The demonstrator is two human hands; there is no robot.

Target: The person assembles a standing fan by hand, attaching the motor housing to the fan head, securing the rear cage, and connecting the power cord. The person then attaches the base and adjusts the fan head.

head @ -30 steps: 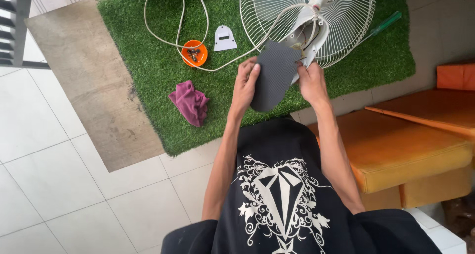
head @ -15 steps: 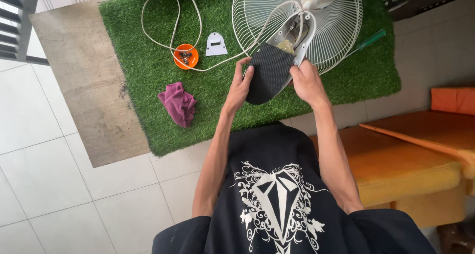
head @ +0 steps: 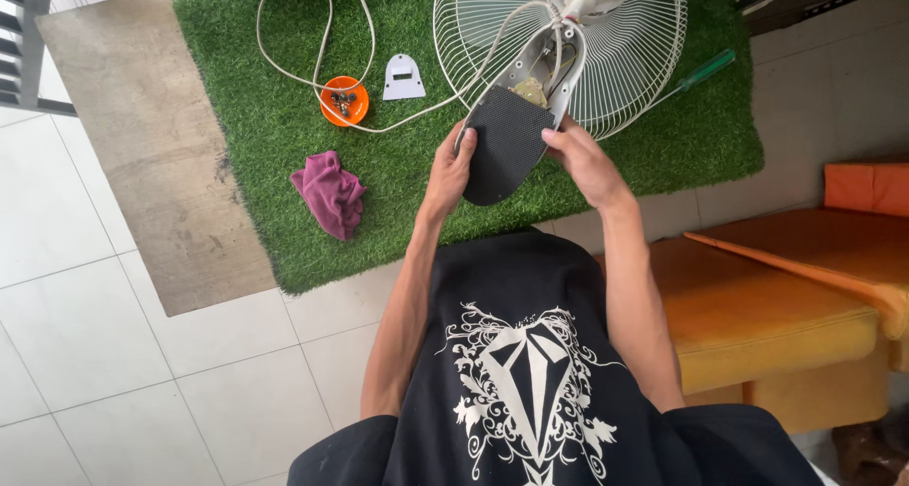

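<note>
A white electric fan lies on a green artificial-grass mat [head: 256, 135], its round wire guard [head: 625, 60] flat on the mat. I hold a dark, textured, rounded cover panel [head: 507, 145] over the open white fan housing [head: 544, 64], where wiring shows inside. My left hand [head: 450, 169] grips the panel's left edge. My right hand [head: 578, 154] grips its right edge. Both forearms reach out over my black printed shirt.
An orange bowl [head: 344, 100] with small screws, a white plastic plate [head: 403, 77], a white power cord [head: 312, 50], a purple rag [head: 329, 192] and a green-handled screwdriver [head: 701, 71] lie on the mat. An orange cushioned seat [head: 767, 325] stands at the right. White floor tiles surround.
The camera view has shifted, so everything sits lower and to the left. The dark panel has moved up toward the open housing, still held in both hands.
</note>
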